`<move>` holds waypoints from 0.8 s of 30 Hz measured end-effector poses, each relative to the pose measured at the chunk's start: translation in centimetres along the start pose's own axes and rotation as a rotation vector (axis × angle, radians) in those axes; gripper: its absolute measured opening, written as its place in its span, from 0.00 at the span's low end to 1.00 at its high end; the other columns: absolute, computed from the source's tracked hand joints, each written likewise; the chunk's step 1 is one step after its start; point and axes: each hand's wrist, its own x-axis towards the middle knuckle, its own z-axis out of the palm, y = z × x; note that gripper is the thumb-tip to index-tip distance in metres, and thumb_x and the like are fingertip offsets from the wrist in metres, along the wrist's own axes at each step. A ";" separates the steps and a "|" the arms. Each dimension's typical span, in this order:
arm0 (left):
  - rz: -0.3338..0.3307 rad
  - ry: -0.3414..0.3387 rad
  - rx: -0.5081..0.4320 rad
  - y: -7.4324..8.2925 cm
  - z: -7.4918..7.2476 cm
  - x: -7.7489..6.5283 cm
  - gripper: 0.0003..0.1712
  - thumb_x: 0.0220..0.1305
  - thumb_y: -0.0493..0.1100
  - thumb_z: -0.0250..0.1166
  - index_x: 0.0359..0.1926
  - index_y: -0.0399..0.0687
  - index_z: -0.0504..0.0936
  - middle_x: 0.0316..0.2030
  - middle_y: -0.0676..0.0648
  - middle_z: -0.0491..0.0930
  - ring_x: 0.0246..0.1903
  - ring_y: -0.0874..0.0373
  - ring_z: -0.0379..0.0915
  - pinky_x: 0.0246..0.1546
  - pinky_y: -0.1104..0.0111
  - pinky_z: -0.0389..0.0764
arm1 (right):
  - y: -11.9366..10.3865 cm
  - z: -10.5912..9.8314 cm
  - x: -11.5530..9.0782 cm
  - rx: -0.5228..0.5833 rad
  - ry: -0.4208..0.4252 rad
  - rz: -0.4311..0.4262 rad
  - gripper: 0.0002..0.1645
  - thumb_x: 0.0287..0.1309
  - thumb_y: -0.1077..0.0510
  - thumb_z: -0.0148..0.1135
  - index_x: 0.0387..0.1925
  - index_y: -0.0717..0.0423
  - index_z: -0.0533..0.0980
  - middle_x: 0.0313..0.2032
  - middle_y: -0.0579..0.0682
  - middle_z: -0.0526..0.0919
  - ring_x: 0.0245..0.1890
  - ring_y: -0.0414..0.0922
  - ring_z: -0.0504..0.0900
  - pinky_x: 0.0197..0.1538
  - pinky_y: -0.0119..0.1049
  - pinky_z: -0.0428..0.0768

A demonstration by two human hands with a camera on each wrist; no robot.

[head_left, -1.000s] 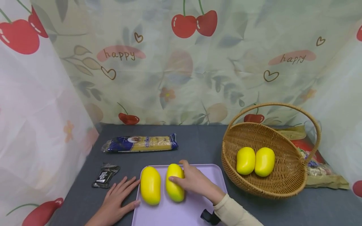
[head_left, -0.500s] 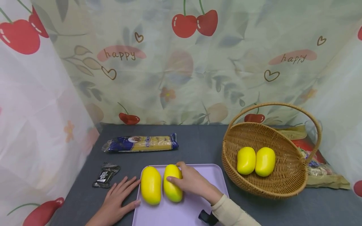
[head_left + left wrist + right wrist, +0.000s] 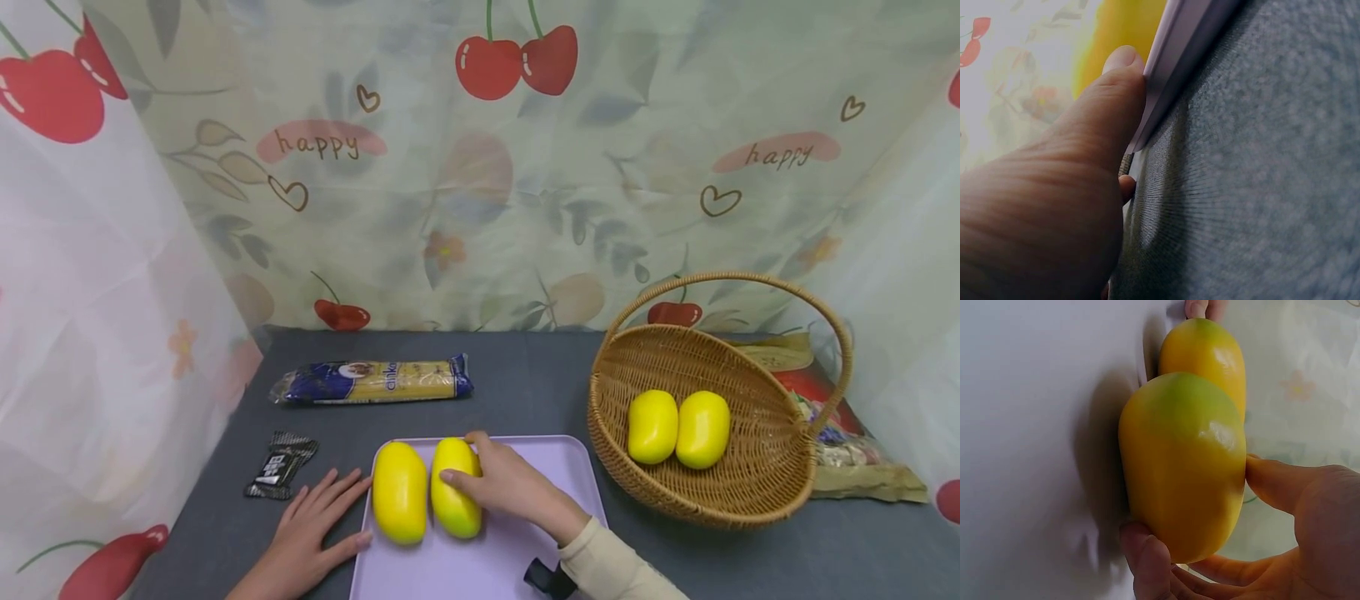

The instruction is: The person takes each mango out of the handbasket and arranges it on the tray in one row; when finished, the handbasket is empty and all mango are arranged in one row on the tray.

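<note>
Two yellow mangoes lie side by side on a lilac tray [image 3: 487, 567], a narrow gap between them. My right hand [image 3: 510, 483] grips the right mango [image 3: 453, 500], thumb on top and fingers round its far right side. In the right wrist view this mango [image 3: 1185, 462] shows a greenish end, the thumb on one side and fingertips at its lower edge. My left hand [image 3: 307, 529] lies spread on the table at the tray's left edge, its thumb against the rim beside the left mango [image 3: 400, 493]. The left wrist view shows that thumb [image 3: 1110, 100] touching the rim.
A wicker basket [image 3: 750, 496] with a tall handle holds two more mangoes [image 3: 702, 429] at the right. Behind it lies a brown-edged bag [image 3: 862, 482]. A spaghetti packet [image 3: 375, 381] lies behind the tray, and a small black wrapped snack [image 3: 279, 467] at the left.
My right hand has shifted the right mango slightly left, closer to the left mango. The left hand keeps its place at the tray's edge.
</note>
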 end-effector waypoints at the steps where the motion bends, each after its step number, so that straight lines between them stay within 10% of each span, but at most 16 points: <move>1: 0.002 -0.001 -0.001 0.0 0.0 0.0 0.37 0.48 0.74 0.49 0.62 0.83 0.54 0.64 0.57 0.56 0.66 0.48 0.43 0.59 0.42 0.39 | 0.0 0.0 0.0 0.002 -0.002 0.001 0.43 0.50 0.34 0.55 0.57 0.60 0.61 0.43 0.53 0.76 0.35 0.39 0.74 0.37 0.36 0.75; 24: -0.005 0.003 0.032 0.1 0.0 0.2 0.39 0.47 0.75 0.49 0.62 0.81 0.55 0.64 0.56 0.57 0.66 0.47 0.43 0.59 0.41 0.39 | -0.3 -1.7 -1.9 -0.043 -0.023 0.035 0.47 0.51 0.30 0.48 0.62 0.57 0.56 0.49 0.58 0.75 0.44 0.46 0.76 0.43 0.43 0.76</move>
